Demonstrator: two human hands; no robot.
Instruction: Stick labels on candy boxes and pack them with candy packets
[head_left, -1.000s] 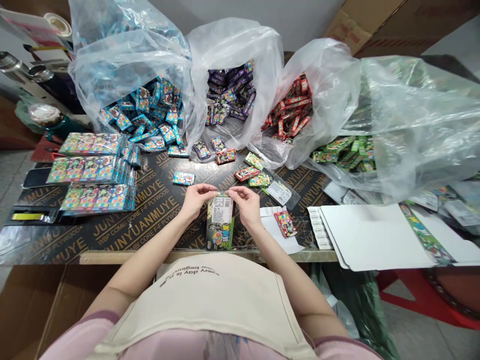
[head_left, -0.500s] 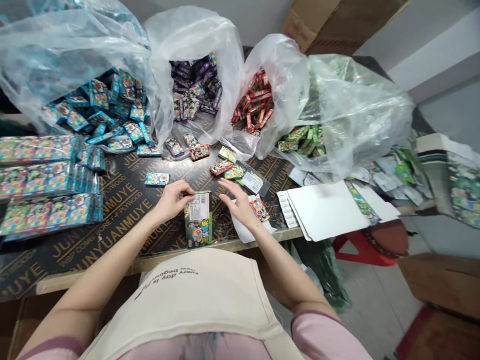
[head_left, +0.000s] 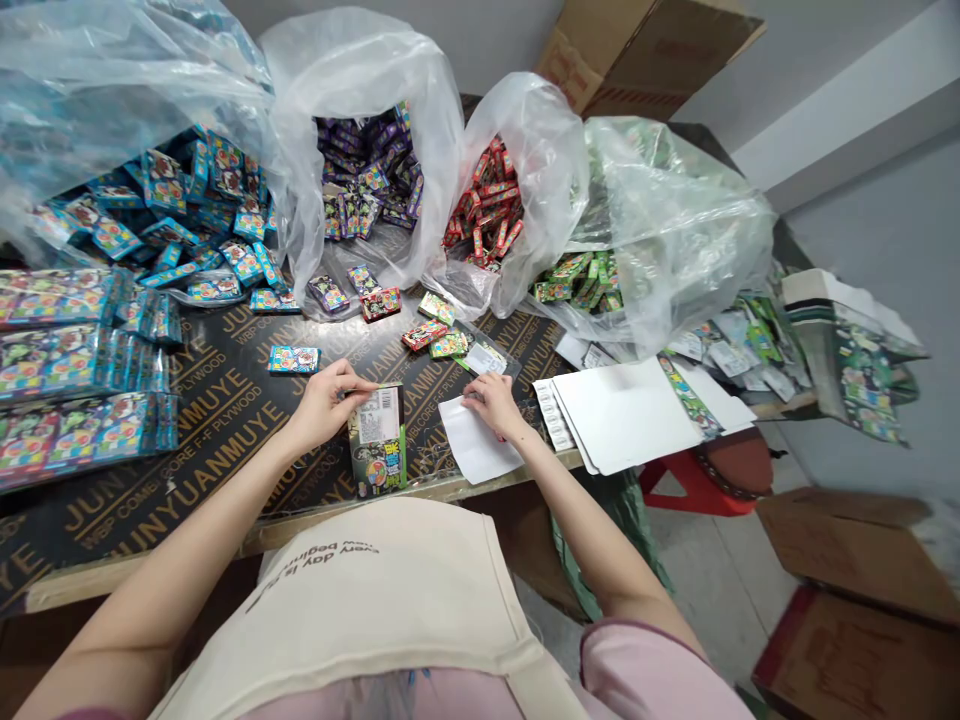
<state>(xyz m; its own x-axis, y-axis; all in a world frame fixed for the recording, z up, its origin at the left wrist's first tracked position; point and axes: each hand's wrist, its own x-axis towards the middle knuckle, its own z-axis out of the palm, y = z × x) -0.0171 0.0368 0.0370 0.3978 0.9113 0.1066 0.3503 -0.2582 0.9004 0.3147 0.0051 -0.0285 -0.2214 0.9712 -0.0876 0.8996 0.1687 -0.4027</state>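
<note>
My left hand pinches the upper left corner of a flat, dark-and-green printed packet. A white barcode label covers the packet's upper part, and it lies near the table's front edge. My right hand is curled over a white paper sheet, fingertips at its upper edge. A bit of red shows under the palm; what the fingers hold is hidden. Ahead of my hands lie a small red box, a small green box and a labelled clear packet. A small blue box sits beyond my left hand.
Clear bags hold blue boxes, purple boxes, red boxes and green boxes. Wrapped multipacks are stacked at left. White cards overhang the front edge at right. Cartons and a red stool stand below.
My right hand, open above the table before, has come down onto the white sheet and covers the small red box there. My left hand keeps its pinch on the packet. The view has shifted right.
</note>
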